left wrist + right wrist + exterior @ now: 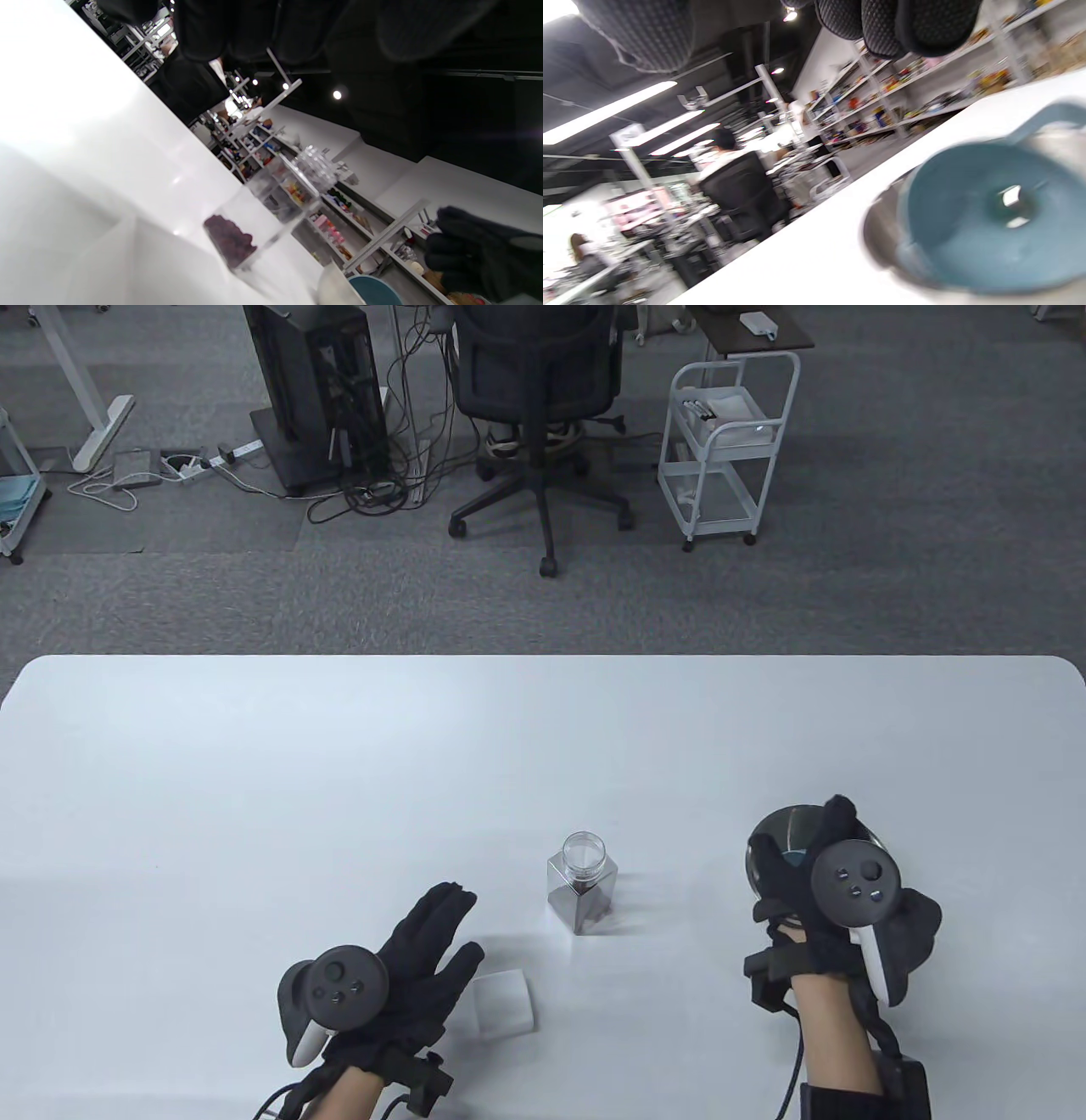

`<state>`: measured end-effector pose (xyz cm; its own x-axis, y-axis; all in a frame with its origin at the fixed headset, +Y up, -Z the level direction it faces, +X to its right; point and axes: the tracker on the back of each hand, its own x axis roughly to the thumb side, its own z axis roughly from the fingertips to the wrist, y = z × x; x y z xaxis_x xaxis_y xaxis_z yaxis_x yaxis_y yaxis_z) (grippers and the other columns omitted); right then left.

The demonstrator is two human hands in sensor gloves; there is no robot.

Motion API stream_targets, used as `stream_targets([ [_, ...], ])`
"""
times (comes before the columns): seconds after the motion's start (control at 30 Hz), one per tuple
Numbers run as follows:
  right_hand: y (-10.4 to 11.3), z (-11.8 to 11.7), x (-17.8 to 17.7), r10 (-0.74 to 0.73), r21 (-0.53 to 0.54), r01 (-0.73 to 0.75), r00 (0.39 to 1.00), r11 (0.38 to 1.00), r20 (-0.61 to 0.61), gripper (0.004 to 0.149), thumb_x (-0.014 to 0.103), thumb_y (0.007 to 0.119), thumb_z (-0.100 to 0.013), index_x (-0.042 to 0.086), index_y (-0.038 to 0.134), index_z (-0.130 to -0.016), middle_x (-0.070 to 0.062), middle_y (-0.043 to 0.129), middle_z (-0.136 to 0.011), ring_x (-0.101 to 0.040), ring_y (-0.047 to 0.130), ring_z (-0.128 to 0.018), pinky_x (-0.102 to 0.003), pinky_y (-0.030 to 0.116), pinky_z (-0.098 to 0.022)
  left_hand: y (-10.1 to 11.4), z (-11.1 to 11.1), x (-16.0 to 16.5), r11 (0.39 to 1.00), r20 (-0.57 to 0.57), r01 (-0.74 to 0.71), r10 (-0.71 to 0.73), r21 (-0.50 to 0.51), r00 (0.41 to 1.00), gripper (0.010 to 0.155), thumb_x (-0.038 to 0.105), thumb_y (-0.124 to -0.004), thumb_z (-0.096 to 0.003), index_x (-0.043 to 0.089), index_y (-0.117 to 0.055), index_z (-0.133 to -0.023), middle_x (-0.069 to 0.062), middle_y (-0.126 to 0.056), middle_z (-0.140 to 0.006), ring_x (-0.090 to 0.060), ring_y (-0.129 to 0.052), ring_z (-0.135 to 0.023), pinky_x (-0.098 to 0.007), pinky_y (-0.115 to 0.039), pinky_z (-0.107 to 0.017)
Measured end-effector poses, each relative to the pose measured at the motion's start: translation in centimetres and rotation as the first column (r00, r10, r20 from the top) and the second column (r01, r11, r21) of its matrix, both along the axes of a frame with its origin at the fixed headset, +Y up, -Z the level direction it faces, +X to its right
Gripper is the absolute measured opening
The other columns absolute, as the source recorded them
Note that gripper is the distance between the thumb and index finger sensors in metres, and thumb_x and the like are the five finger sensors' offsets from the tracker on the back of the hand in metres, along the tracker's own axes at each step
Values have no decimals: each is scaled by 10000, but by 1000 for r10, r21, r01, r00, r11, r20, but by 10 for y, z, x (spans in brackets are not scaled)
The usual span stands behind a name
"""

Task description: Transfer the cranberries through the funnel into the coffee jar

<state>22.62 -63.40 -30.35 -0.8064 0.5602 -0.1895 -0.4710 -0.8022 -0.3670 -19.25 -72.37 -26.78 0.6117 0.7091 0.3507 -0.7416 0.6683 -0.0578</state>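
A clear square jar (584, 891) stands open in the middle of the table with dark red cranberries (231, 241) in its bottom. A teal funnel (971, 220) lies inside a metal bowl (785, 824) at the right. My right hand (802, 831) hovers over the bowl with its fingers (903, 25) spread above the funnel, apart from it and holding nothing. My left hand (454, 925) lies open and flat just left of the jar, holding nothing. In the left wrist view the funnel (375, 292) and my right hand (479, 250) show beyond the jar.
A white translucent square box or lid (503, 1001) lies by my left hand's fingers, in front of the jar. The white table (339, 772) stretches far and left. An office chair (534, 407) and a white cart (725, 449) stand on the floor beyond it.
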Motion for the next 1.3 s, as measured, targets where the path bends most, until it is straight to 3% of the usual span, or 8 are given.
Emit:
stream_targets([
  [0.17,-22,-6,-41,-106,-41,100,974,994,-201,942,588,814,-469,17,353,-1059,-274,481,-1106,-546,605,-959,-572,662,-608,0,0,0,1000,2,2,-2,0,1000,696,599,-645,-529,218,-606,-1110,-147,-556,-1200,-457,-670,-1076,-655,-553,-744],
  [0.37,-54,-18,-84,-133,-123,98,938,988,-320,986,611,813,-460,10,312,-1060,-284,433,-1116,-558,551,-981,-593,635,-629,0,0,0,1000,4,3,-3,1,1000,698,601,-645,-527,219,-607,-1110,-145,-555,-1201,-455,-670,-1077,-655,-551,-744],
  [0.63,-86,-34,-118,-115,-195,45,925,980,-362,1037,639,820,-439,6,280,-1058,-285,408,-1122,-561,540,-986,-592,632,-635,-2,0,2,999,27,35,-34,-8,999,707,607,-648,-525,222,-597,-1115,-148,-545,-1205,-459,-659,-1082,-661,-544,-745],
  [0.83,-100,-42,-126,-104,-225,23,929,974,-356,1100,684,832,-401,6,268,-1058,-275,408,-1127,-575,566,-975,-591,650,-622,-10,-2,10,985,104,164,-157,-62,982,779,646,-684,-500,229,-534,-1140,-145,-486,-1226,-461,-596,-1113,-681,-508,-753],
  [1.03,-107,-46,-130,-58,-213,-16,939,977,-340,1058,669,849,-393,13,343,-1052,-262,497,-1106,-552,640,-953,-575,684,-602,-25,-5,25,910,259,381,-333,-162,907,915,680,-742,-449,231,-401,-1169,-143,-340,-1249,-472,-408,-1158,-700,-408,-772],
  [1.3,-108,-48,-132,-38,-168,-18,945,986,-326,951,604,884,-403,16,457,-1016,-233,655,-1022,-473,776,-895,-532,741,-573,-43,-6,40,778,362,601,-516,-180,776,1012,672,-820,-391,245,-329,-1166,-119,-285,-1251,-457,-352,-1167,-696,-369,-781],
])
